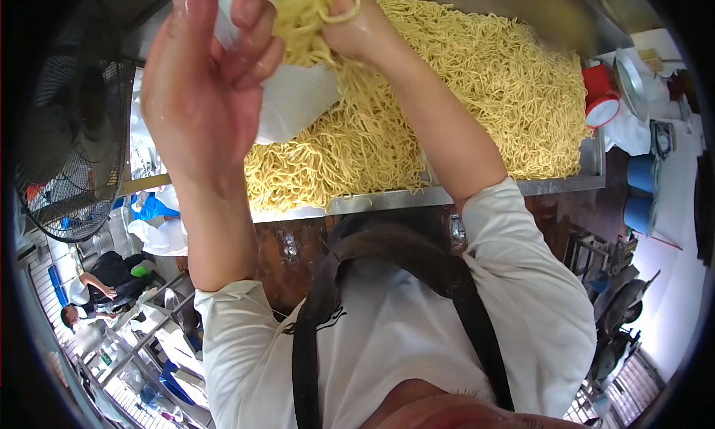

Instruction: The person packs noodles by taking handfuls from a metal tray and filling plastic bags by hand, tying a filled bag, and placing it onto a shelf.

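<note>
Yellow noodles (pixel 477 94) lie in a thick, loose layer across a metal tray (pixel 350 205) in front of me. My right hand (pixel 357 28) is closed around a bunch of noodles, lifted above the layer, with strands trailing down. Close to the camera on the left, my left hand (pixel 212 71) is raised with its fingers curled around the edge of a whitish translucent plastic bag (pixel 294 105). The bag hangs between my hands, just beside the lifted bunch. My left hand hides part of the bag, and its mouth cannot be made out clearly.
A caged fan (pixel 74 138) stands at the left. Past the tray's right end are a red object with a white round face (pixel 602 112) and blue buckets (pixel 640 191). Another person (pixel 93 287) is in the lower left background, near metal racks (pixel 149 328).
</note>
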`<action>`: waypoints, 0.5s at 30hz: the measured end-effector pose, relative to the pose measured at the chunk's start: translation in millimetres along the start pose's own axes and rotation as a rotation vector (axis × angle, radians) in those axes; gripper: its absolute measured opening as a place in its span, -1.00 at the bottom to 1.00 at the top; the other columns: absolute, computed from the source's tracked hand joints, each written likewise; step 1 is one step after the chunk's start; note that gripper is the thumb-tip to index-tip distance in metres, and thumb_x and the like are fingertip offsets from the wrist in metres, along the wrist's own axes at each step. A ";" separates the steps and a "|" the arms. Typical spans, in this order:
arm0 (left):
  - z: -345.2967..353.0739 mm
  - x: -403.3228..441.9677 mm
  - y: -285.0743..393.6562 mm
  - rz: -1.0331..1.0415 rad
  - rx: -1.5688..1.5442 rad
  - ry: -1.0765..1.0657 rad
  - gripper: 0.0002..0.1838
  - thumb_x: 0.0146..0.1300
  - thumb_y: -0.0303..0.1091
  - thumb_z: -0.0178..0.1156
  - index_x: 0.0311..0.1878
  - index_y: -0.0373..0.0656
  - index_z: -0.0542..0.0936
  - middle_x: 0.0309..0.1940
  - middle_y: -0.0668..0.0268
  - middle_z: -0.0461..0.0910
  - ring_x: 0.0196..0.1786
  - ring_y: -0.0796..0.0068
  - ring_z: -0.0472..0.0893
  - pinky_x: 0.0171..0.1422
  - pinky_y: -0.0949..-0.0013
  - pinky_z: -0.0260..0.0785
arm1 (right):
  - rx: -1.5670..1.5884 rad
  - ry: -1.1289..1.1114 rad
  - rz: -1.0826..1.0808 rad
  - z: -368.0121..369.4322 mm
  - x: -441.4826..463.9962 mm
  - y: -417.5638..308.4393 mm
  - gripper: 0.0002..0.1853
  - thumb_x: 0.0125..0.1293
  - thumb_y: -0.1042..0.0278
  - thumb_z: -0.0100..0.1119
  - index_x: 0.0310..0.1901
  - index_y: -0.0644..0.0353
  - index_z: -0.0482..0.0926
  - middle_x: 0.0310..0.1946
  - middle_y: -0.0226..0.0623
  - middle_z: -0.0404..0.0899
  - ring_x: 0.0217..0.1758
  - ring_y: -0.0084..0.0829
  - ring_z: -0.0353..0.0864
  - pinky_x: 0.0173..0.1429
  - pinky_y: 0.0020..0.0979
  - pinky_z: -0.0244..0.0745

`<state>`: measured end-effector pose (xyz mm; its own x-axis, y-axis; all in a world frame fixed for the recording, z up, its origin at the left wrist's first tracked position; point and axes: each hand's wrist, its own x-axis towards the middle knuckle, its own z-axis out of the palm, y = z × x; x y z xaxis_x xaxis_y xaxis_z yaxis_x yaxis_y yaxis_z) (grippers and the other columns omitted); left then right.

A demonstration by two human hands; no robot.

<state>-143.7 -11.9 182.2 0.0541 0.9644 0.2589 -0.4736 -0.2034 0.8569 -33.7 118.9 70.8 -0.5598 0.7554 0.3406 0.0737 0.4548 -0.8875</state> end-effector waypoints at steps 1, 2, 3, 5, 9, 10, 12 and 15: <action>1.5 -1.9 -3.9 0.014 -0.013 -0.028 -0.29 0.52 0.06 -0.08 0.31 -0.54 0.23 -0.33 0.43 0.23 -0.41 0.73 0.11 -0.41 0.59 -0.04 | 0.165 -0.003 0.102 5.7 6.7 -12.0 -0.58 0.19 0.40 0.31 0.11 0.14 0.56 -0.07 -0.12 0.68 -0.05 -0.26 0.68 0.06 -0.31 0.57; -0.7 -0.4 -13.1 -0.009 -0.135 -0.108 -0.30 0.52 0.06 -0.09 0.32 -0.50 0.24 -0.32 0.42 0.27 -0.41 0.70 0.13 -0.40 0.60 -0.03 | 0.313 -0.012 0.158 16.1 10.7 -13.8 -0.58 0.21 0.38 0.28 0.13 0.14 0.56 -0.03 -0.12 0.66 0.00 -0.25 0.66 0.10 -0.30 0.54; -9.3 4.4 -23.8 0.010 -0.107 -0.032 -0.35 0.52 0.01 -0.06 0.32 -0.47 0.26 -0.33 0.42 0.31 -0.42 0.68 0.17 -0.39 0.58 0.01 | 0.454 -0.037 0.225 34.3 11.5 -5.1 -0.58 0.22 0.37 0.25 0.14 0.14 0.55 0.01 -0.11 0.63 0.05 -0.24 0.63 0.14 -0.28 0.51; -34.7 18.8 -46.0 0.065 -0.052 0.109 -0.45 0.51 -0.10 0.01 0.32 -0.39 0.30 -0.36 0.41 0.38 -0.44 0.64 0.26 -0.39 0.54 0.09 | 0.622 -0.115 0.393 71.5 7.6 27.7 -0.58 0.26 0.33 0.19 0.17 0.14 0.54 0.08 -0.09 0.59 0.14 -0.22 0.58 0.22 -0.25 0.44; -79.8 8.8 -88.8 -0.048 0.005 0.249 -0.34 0.51 0.01 -0.04 0.38 -0.40 0.24 -0.31 0.41 0.36 -0.42 0.65 0.22 -0.36 0.54 0.07 | -0.063 -0.529 0.307 49.5 -33.3 84.6 -0.53 0.30 0.28 0.13 0.25 0.13 0.49 0.22 -0.06 0.52 0.26 -0.17 0.50 0.34 -0.21 0.35; -80.9 0.0 -88.6 -0.035 0.016 0.241 -0.35 0.51 0.00 -0.04 0.39 -0.39 0.24 -0.31 0.41 0.37 -0.41 0.64 0.24 -0.36 0.52 0.09 | -0.404 -0.693 0.157 23.5 -45.0 81.0 -0.49 0.28 0.28 0.16 0.28 0.12 0.46 0.23 -0.05 0.50 0.25 -0.15 0.51 0.33 -0.20 0.37; -85.0 -12.6 -84.7 -0.011 0.008 0.243 -0.39 0.52 -0.06 -0.04 0.40 -0.38 0.25 -0.33 0.40 0.38 -0.42 0.64 0.28 -0.36 0.51 0.11 | -0.563 -0.663 0.348 -23.4 -46.8 55.5 -0.49 0.23 0.40 0.19 0.25 0.16 0.46 0.24 -0.05 0.46 0.24 -0.15 0.49 0.28 -0.22 0.40; -88.2 -22.0 -85.5 -0.034 0.023 0.271 -0.40 0.52 -0.07 -0.04 0.39 -0.37 0.25 -0.33 0.41 0.38 -0.43 0.64 0.28 -0.37 0.51 0.12 | -0.710 -0.188 0.376 -36.6 -36.3 158.3 -0.44 0.22 0.34 0.24 0.29 0.11 0.43 0.22 -0.08 0.47 0.23 -0.08 0.48 0.27 -0.17 0.41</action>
<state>-181.9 -0.9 63.9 -0.1691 0.9801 0.1042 -0.4554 -0.1714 0.8736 28.6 180.7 -70.7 -0.5176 0.8539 -0.0537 0.7526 0.4246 -0.5033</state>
